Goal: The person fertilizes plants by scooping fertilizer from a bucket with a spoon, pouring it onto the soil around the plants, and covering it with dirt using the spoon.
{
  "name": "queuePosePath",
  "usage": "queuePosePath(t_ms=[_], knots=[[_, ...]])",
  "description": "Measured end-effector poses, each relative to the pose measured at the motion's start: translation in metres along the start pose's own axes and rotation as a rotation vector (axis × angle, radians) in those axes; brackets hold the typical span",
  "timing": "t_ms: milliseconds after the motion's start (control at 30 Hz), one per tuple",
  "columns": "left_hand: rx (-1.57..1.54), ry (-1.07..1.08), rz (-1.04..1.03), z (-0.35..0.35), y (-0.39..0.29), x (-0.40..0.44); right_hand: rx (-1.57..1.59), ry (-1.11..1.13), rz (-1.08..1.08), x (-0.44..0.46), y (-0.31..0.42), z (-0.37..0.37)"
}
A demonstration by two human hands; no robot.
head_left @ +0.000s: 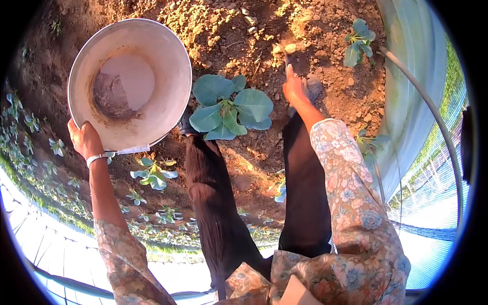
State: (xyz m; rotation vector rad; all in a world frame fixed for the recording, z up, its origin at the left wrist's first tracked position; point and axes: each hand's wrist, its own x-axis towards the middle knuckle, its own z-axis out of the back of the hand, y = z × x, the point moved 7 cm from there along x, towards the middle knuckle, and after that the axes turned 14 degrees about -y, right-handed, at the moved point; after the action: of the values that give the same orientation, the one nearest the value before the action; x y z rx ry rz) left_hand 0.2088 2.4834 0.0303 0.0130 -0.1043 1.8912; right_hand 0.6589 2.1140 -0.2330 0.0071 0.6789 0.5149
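Observation:
My left hand point(86, 140) is closed on the rim of a wide whitish bucket point(165, 56), which tilts so its inside faces me. Greyish material point(109, 96) lies in the bottom, part of it in shadow. My right hand point(294, 87) reaches down to the loose soil, its fingers closed around a thin tool point(286, 60) whose tip meets the dirt; its exact kind is hard to make out. Between the bucket and my right hand grows a broad-leaved, cabbage-like plant point(229, 109).
Smaller leafy plants stand at the upper right point(359, 41) and lower left point(154, 174). A curved pole point(427, 99) and pale plastic sheeting point(414, 61) run along the right side. My feet are on the soil beside the large plant.

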Motion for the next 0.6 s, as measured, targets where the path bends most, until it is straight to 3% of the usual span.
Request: queuePosePath(t_ms=[67, 200, 300, 333, 467, 533, 600], knots=[[-0.006, 0.007, -0.018, -0.001, 0.0, 0.001, 0.074, 0.114, 0.006, -0.048, 0.002, -0.034], [-0.001, -0.023, -0.022, 0.004, -0.013, -0.002, 0.169, 0.319, -0.198, -0.116, 0.003, -0.025], [0.01, -0.034, -0.032, 0.004, -0.013, -0.001, -0.035, 0.363, 0.178, -0.123, 0.014, 0.009], [0.016, -0.033, -0.033, 0.003, -0.011, -0.001, 0.016, 0.278, 0.303, -0.11, 0.014, 0.015], [0.021, -0.016, 0.003, 0.005, -0.004, 0.002, 0.127, -0.172, 0.466, -0.013, 0.06, 0.042], [0.009, -0.009, 0.031, 0.005, 0.007, 0.008, 0.056, -0.141, 0.424, 0.03, 0.126, 0.053], [0.0, -0.005, 0.047, 0.005, 0.011, 0.013, 0.196, -0.209, 0.575, 0.045, 0.183, 0.046]])
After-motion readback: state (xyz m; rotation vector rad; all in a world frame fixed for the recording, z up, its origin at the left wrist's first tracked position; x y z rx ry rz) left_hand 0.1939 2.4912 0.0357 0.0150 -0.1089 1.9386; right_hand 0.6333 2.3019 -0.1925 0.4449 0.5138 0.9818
